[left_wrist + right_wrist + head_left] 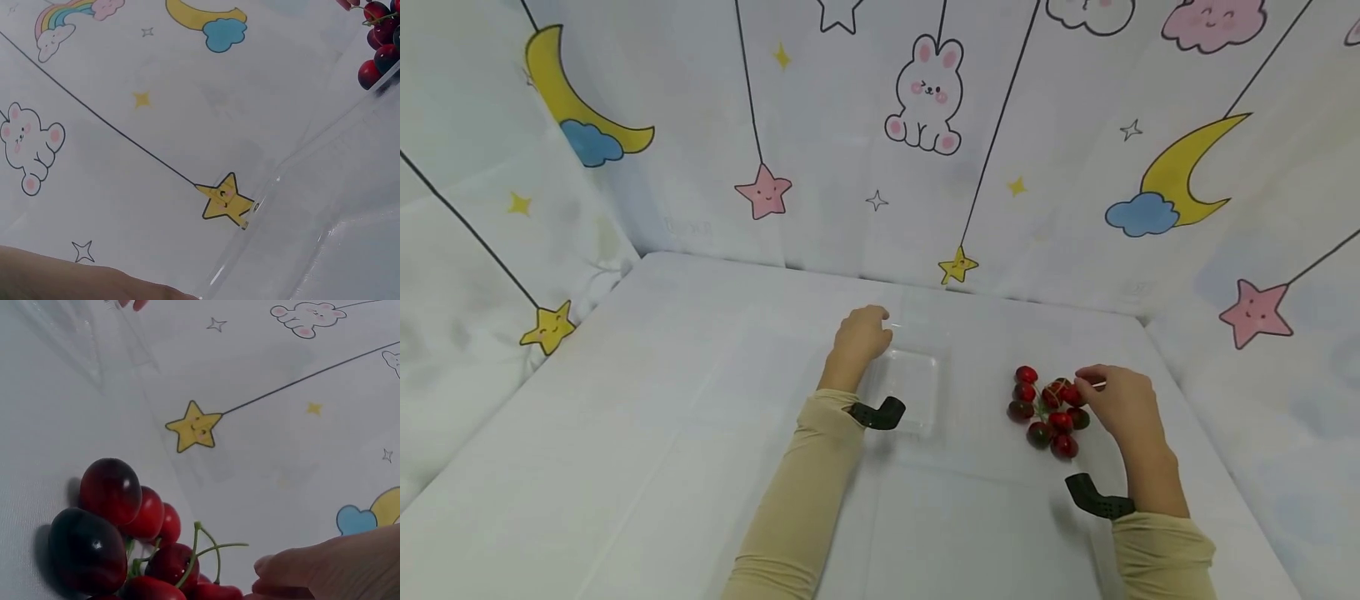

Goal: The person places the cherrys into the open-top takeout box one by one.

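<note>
My left hand (859, 335) is at the far left edge of a clear plastic box (912, 390), its thumb and fingers bent at the rim. Only part of that hand (94, 278) shows in the left wrist view, beside the box's transparent wall (350, 181); the fingertips are out of sight. To the right, a bunch of cherries (1060, 421), red to nearly black with green stems, lies on the white surface. At its right side my right hand (1120, 402) pinches at a cherry (1075, 396). The right wrist view shows those fingertips (265, 565) beside red cherries (172, 562), the contact partly hidden.
The white table (700, 400) extends around both arms. Behind it hangs a white cloth (835, 125) printed with stars, moons and a rabbit. A dark camera mount sits on each wrist, the left (880, 414) over the box's near-left side.
</note>
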### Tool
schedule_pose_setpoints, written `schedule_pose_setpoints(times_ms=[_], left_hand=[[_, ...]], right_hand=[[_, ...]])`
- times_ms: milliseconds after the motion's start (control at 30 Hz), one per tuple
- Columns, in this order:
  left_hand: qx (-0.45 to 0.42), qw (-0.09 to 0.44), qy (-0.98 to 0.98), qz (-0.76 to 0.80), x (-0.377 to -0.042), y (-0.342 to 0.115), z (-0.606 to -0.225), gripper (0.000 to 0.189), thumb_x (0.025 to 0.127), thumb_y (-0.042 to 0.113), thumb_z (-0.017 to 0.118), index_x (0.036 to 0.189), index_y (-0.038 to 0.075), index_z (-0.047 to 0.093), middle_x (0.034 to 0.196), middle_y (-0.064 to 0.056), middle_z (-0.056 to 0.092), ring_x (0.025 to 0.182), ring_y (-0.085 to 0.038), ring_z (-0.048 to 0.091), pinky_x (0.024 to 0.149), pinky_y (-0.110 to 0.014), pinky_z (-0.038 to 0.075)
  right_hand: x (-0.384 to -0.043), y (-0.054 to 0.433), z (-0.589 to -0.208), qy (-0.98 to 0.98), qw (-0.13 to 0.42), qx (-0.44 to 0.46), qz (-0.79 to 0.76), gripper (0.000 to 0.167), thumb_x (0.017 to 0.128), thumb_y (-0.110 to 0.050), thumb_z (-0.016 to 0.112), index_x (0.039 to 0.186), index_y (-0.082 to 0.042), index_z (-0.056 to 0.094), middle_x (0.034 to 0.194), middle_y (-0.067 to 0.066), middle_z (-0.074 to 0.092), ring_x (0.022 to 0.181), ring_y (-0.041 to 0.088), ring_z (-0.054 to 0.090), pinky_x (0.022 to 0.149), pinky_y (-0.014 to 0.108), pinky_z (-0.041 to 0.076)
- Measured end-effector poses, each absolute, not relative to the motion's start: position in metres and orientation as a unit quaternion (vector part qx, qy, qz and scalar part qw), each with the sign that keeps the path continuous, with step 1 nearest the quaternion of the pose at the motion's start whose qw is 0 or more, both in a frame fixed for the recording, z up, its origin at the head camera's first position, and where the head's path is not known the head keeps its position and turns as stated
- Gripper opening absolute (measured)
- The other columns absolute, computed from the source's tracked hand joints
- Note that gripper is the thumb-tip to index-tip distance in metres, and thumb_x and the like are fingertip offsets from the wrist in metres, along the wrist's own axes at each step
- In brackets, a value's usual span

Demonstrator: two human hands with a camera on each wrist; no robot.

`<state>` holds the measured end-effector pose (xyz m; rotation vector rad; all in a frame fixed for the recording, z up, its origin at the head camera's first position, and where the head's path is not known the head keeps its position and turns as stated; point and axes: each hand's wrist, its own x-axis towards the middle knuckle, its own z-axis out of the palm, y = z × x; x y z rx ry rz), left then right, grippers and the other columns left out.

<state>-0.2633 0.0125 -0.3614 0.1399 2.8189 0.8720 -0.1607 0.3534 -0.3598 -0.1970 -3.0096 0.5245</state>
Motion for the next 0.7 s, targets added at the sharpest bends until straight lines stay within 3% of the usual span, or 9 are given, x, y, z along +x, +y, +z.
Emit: schedule_pose_setpoints(times_ms=[300, 700], left_hand=[[0.048, 0.086, 0.941, 0.323, -0.265, 0.009, -0.37, 0.043, 0.093, 0.011, 0.051, 0.136, 0.008, 0.051, 0.125, -0.012, 0.062, 0.111, -0.028, 0.06, 0.09, -0.042, 0.05], [0.05, 0.082, 0.933, 0.347, -0.262, 0.006, -0.372, 0.044, 0.091, 0.006, 0.051, 0.135, 0.007, 0.052, 0.117, -0.013, 0.065, 0.1, -0.027, 0.062, 0.083, -0.039, 0.052]], right_hand=[[-0.159, 0.366, -0.359, -0.983, 0.05, -0.066, 0.162, 0.034, 0.094, -0.023, 0.055, 0.115, 0.003, 0.064, 0.104, 0.027, 0.067, 0.092, 0.04, 0.062, 0.066, 0.045, 0.052], [-0.156, 0.375, -0.362, -0.983, -0.024, -0.067, 0.167, 0.049, 0.094, -0.037, 0.055, 0.121, 0.004, 0.059, 0.117, 0.031, 0.06, 0.105, 0.046, 0.055, 0.075, 0.049, 0.052]])
